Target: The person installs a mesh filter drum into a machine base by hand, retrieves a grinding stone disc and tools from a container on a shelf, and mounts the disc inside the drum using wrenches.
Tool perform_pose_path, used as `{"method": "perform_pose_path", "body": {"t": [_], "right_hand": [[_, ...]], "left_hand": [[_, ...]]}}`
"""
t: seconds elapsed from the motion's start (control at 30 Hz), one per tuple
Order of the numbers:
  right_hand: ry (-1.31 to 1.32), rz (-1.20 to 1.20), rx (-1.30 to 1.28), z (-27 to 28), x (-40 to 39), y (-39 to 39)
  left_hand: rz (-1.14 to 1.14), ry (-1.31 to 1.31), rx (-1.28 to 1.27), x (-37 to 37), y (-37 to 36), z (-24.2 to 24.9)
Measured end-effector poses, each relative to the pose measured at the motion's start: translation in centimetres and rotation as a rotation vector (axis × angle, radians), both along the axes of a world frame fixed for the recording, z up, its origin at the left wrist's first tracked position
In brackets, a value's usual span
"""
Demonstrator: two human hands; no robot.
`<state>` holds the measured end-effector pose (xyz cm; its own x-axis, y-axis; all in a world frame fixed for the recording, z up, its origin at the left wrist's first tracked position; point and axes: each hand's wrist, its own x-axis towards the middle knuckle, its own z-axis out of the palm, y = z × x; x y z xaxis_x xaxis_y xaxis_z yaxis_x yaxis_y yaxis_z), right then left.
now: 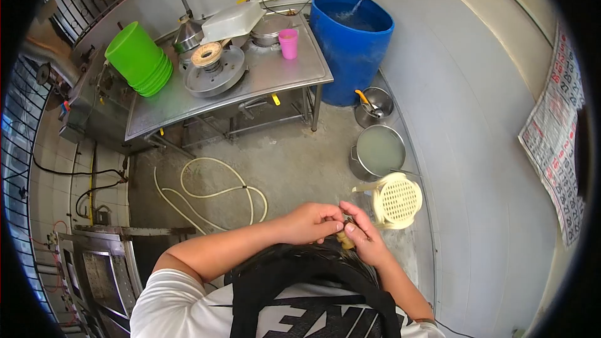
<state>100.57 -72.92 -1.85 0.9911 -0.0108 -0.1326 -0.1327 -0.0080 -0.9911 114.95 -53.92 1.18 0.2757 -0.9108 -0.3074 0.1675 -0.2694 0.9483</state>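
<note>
My left hand point(313, 223) and my right hand point(368, 238) meet close in front of my body, above a dark, shiny thing on my lap or apron. Between them is a small knobbly yellowish-brown piece point(345, 240) that looks like ginger root. The right hand's thumb and fingers close around it. At its upper end the left fingertips are pinched together, and whether they hold a tool or a bit of peel is hidden. A cream plastic stool point(398, 200) with a perforated seat stands just beyond my right hand.
Beyond the stool stand a pot of cloudy liquid point(379, 151), a smaller pot point(375, 105) and a blue barrel point(350, 56) with water running in. A steel table point(263, 81) bears green buckets point(141, 62) and a pink cup point(288, 44). A hose point(219, 161) loops across the floor.
</note>
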Motion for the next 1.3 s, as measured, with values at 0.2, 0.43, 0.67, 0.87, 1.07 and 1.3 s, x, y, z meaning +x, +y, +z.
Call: {"method": "perform_pose_path", "body": {"t": [0.2, 0.43, 0.67, 0.87, 1.07, 1.3], "right_hand": [[-0.048, 0.015, 0.153, -2.7, 10.0, -4.0], [0.003, 0.195, 0.318, -0.6, 21.3, -7.3], [0.266, 0.251, 0.777, -2.6, 28.3, -9.5], [0.280, 0.191, 0.567, -1.4, 36.2, -9.1], [0.253, 0.048, 0.606, -0.9, 45.1, -5.3], [0.201, -0.197, 0.622, 0.8, 50.6, -2.4]], "left_hand": [[0.110, -0.130, 0.039, 8.0, -3.5, -0.1], [0.198, -0.330, 0.049, 15.9, -5.7, 2.5], [0.248, -0.718, -0.207, 22.4, -7.0, 2.2], [0.283, -0.912, -0.099, 31.3, -5.0, 1.8], [0.525, -0.751, -0.091, 46.5, -0.2, -0.9], [1.740, 0.462, -0.381, 76.1, 5.0, -7.1]]}}
